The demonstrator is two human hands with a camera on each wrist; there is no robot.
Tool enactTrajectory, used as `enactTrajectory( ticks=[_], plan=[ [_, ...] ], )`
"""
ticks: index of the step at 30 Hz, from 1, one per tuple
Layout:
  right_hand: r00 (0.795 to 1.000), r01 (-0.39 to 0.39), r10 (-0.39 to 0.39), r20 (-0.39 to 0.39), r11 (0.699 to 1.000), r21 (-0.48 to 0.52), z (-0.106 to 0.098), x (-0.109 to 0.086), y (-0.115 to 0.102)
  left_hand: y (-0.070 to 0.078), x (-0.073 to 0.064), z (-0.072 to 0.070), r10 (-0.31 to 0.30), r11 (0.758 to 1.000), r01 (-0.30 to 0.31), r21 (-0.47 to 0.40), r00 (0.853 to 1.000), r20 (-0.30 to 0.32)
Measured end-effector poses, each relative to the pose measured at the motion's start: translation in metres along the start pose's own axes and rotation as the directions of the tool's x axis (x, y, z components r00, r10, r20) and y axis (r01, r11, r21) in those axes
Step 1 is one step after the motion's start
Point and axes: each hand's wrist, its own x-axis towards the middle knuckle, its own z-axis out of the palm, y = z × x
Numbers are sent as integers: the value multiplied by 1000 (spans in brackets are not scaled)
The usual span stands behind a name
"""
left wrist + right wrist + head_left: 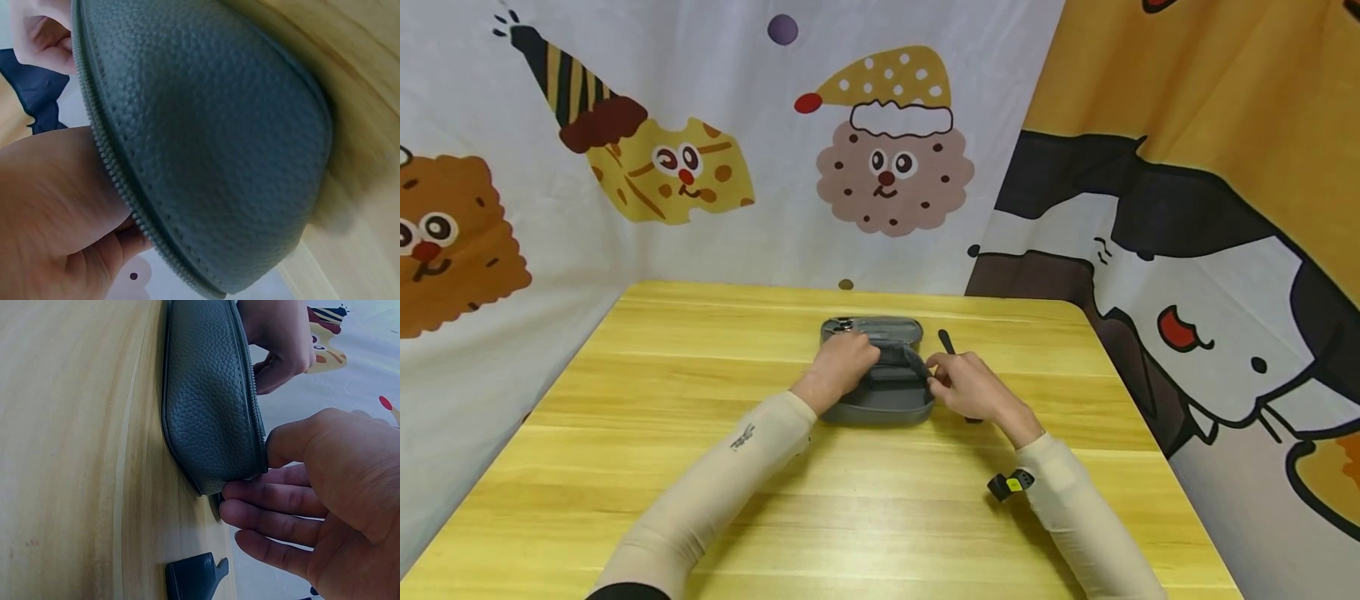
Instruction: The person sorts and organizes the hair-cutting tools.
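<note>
A grey zip case with a pebbled, leather-like surface lies unzipped on the table, its lid folded back. My left hand reaches over its left side, fingers down inside; the case wall hides the fingertips in the left wrist view, so what they hold is unclear. On the right, my right hand pinches the zip edge between thumb and forefinger, the other fingers extended below. A grey inner flap stands raised between the hands. Shiny metal items show at the lid's left end.
A slim black object lies right of the case, partly under my right hand; its kind is unclear. The wooden table meets a printed cloth at the back and sides. A black and yellow device sits at my right wrist.
</note>
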Motion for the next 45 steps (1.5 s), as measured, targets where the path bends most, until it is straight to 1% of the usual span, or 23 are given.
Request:
enactTrajectory(
  ticks=[1,3,6,7,8,11,16,19,20,21,22,23,25,26,27,28,29,30,32,36,39,42,45],
  plan=[
    [1000,-1,1,2,1000,1,0,0,0,2,-1,-7,-7,1000,7,1,1000,5],
    [1000,-4,4,5,1000,2,-1,0,-1,4,-3,-8,-13,1000,13,15,1000,-18],
    [1000,-3,3,6,1000,2,-1,0,-1,8,-5,-13,-30,999,30,36,999,-18],
    [1000,-1,1,6,1000,2,-1,0,-1,10,-7,-20,-43,998,43,37,999,7],
    [1000,-1,1,5,1000,3,-1,0,-1,12,-8,-22,-50,998,49,43,999,16],
    [1000,3,-3,9,1000,1,-1,0,0,15,-10,-25,-63,997,62,56,997,32],
    [1000,1,-2,14,1000,4,0,0,0,15,-12,-25,-61,997,59,59,998,29],
    [1000,9,-9,5,1000,-3,1,0,-1,10,-12,-21,-56,998,56,-8,998,42],
    [1000,14,-14,1,1000,-7,1,0,0,7,-11,-12,-46,998,47,-29,999,26],
    [1000,17,-17,-2,1000,-9,2,0,-1,4,-11,-9,-39,997,40,-58,999,26],
    [1000,21,-21,-5,1000,-12,2,0,-1,0,-10,1,-27,997,27,-78,1000,-2],
    [1000,23,-23,-8,1000,-13,2,0,-1,-3,-10,1,-23,993,23,-112,1000,-1],
    [1000,26,-27,-7,1000,-10,2,0,-1,-6,-13,-1,-15,989,14,-150,1000,-8],
    [1000,29,-29,-7,1000,-8,2,0,0,-6,-15,-5,-13,986,11,-165,1000,-8],
    [1000,29,-29,-6,1000,-6,2,0,0,-6,-18,-16,-17,981,19,-193,1000,12],
    [1000,29,-29,-5,1000,-6,2,0,1,-6,-21,-20,-20,977,22,-211,1000,12],
    [1000,29,-29,-3,1000,-4,2,0,1,-5,-25,-32,-29,971,37,-237,999,35],
    [1000,28,-29,-2,1000,-2,2,0,1,-5,-27,-33,-33,970,38,-242,999,26],
    [1000,28,-28,-3,1000,-2,1,0,1,-8,-31,-35,-40,963,39,-265,999,1],
    [1000,25,-25,-6,1000,-2,1,-1,0,-13,-40,-33,-70,953,46,-298,995,-71],
    [1000,23,-23,-6,1000,-2,1,-1,1,-17,-48,-32,-100,937,60,-343,990,-102],
    [1000,19,-19,-2,1000,0,1,-1,1,-21,-56,-31,-127,918,76,-389,986,-107],
    [1000,19,-19,0,1000,-1,0,-1,1,-24,-64,-31,-146,894,94,-437,985,-87]
  ],
)
